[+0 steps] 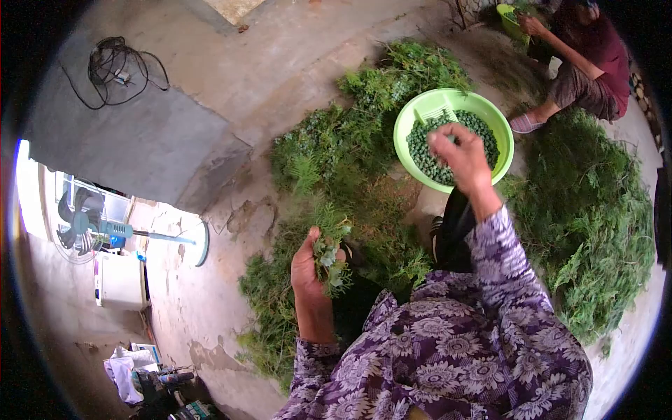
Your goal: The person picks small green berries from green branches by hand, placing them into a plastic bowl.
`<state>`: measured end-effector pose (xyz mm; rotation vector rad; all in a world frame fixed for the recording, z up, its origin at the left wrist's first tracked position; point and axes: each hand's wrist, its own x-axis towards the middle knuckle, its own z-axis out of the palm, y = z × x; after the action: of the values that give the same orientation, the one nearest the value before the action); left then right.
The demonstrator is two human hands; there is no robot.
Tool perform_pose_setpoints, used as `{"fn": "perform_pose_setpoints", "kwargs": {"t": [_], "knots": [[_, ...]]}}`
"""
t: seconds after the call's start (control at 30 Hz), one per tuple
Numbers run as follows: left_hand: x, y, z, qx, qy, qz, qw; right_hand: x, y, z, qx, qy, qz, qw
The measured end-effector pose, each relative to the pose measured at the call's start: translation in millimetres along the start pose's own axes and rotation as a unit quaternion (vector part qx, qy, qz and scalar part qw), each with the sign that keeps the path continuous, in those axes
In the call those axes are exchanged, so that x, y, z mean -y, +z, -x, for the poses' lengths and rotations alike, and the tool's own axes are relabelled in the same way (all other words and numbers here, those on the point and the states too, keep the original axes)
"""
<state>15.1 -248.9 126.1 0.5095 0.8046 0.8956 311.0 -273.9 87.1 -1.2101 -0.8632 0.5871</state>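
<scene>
My left hand (306, 269) is closed around a green conifer sprig (329, 252) with pale bluish-green cones on it, low at the centre of the view. Over the lime-green plastic basin (502, 171), my right hand (463, 159) hangs with its fingers curled together and slightly blurred. Whatever those fingers may hold is too small to make out. Inside the basin lies a layer of small round green cones (483, 128), partly hidden by the hand. A slotted section is built into the basin's upper left side.
Cut branches (315, 143) lie left of the basin; another large heap (595, 217) is at the right. A co-worker (595, 63) sits upper right beside a smaller green container (511, 22). Left are a concrete block (140, 140), a cable (112, 70) and a standing fan (87, 222).
</scene>
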Motion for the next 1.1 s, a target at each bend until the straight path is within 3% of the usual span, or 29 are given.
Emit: {"fn": "perform_pose_setpoints", "kwargs": {"t": [0.03, 0.07, 0.17, 0.27, 0.33, 0.4, 0.5, 0.7, 0.73, 0.8, 0.83, 0.93, 1.0, 1.1], "knots": [[1, -3, -1, 0.094, -0.043, 0.072, 0.992, -3, -9, -15, -0.076, -0.077, 0.228, 0.967], [2, -4, -2, 0.094, -0.042, 0.073, 0.992, -22, -19, -29, -0.129, -0.147, 0.425, 0.884], [7, 0, -7, 0.109, -0.071, 0.104, 0.986, -47, -39, -30, -0.130, -0.117, 0.520, 0.836], [12, 2, -10, 0.051, -0.061, 0.051, 0.996, -30, -21, -3, 0.082, 0.036, 0.271, 0.958], [14, 3, -15, 0.013, -0.079, 0.029, 0.996, -25, 11, 31, 0.178, 0.074, 0.055, 0.980], [15, 7, -18, -0.025, -0.094, 0.008, 0.995, 2, 42, 55, 0.245, 0.026, 0.063, 0.967], [18, 15, -15, -0.014, -0.055, -0.023, 0.998, 8, 72, 70, 0.280, 0.032, -0.050, 0.958], [19, 6, -14, -0.035, -0.024, -0.049, 0.998, 23, 78, 70, 0.345, 0.038, -0.014, 0.938], [16, 4, -14, -0.077, -0.001, -0.072, 0.994, 20, 80, 74, 0.346, 0.038, -0.013, 0.937], [16, 6, -13, -0.121, 0.021, -0.094, 0.988, 15, 84, 82, 0.415, 0.202, -0.180, 0.869], [15, 14, -9, -0.118, 0.034, -0.097, 0.988, 18, 81, 84, 0.415, 0.202, -0.179, 0.869], [0, 12, -7, -0.142, 0.072, -0.130, 0.979, 32, 64, 89, 0.435, 0.302, -0.298, 0.794], [-5, 9, -6, -0.168, 0.095, -0.162, 0.968, 39, 56, 85, 0.412, 0.309, -0.297, 0.804], [-4, 9, -2, -0.137, 0.116, -0.152, 0.972, 36, 56, 82, 0.365, 0.321, -0.302, 0.820]]}}
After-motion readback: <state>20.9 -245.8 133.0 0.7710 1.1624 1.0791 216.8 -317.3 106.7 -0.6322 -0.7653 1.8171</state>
